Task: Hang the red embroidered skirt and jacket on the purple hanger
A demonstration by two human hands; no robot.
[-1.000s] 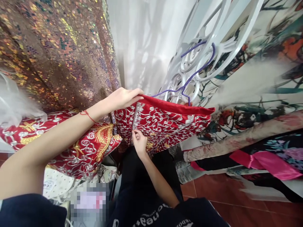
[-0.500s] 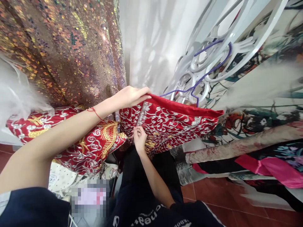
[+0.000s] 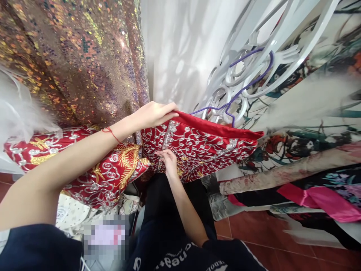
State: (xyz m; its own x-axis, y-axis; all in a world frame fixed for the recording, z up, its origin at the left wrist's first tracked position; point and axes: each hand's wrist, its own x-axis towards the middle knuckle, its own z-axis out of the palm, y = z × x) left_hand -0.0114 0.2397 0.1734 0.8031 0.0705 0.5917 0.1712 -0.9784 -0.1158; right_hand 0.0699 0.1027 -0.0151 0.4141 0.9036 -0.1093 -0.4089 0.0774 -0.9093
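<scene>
A red skirt (image 3: 208, 145) with silver and gold embroidery and a plain red satin waistband hangs on a purple hanger (image 3: 237, 96). My left hand (image 3: 159, 113), a red string round its wrist, is closed on the waistband at its left end. Below it, my right hand (image 3: 170, 162) pinches with thumb and fingers at the skirt's side seam; what lies between the fingertips is too small to make out. A matching red embroidered garment piece (image 3: 113, 177) with gold motifs spreads under my left forearm.
A sequined curtain-like cloth (image 3: 98, 56) hangs at the left, with white tulle (image 3: 25, 109) beside it. White scrollwork (image 3: 282, 49) rises behind the hanger. Floral garments (image 3: 304, 139) and a pink ribbon (image 3: 318, 199) hang at the right, above red floor tiles (image 3: 254, 233).
My right hand has turned slightly, its fingers now straighter and reaching further left at the seam. My left hand keeps its hold on the waistband. The view has shifted a little.
</scene>
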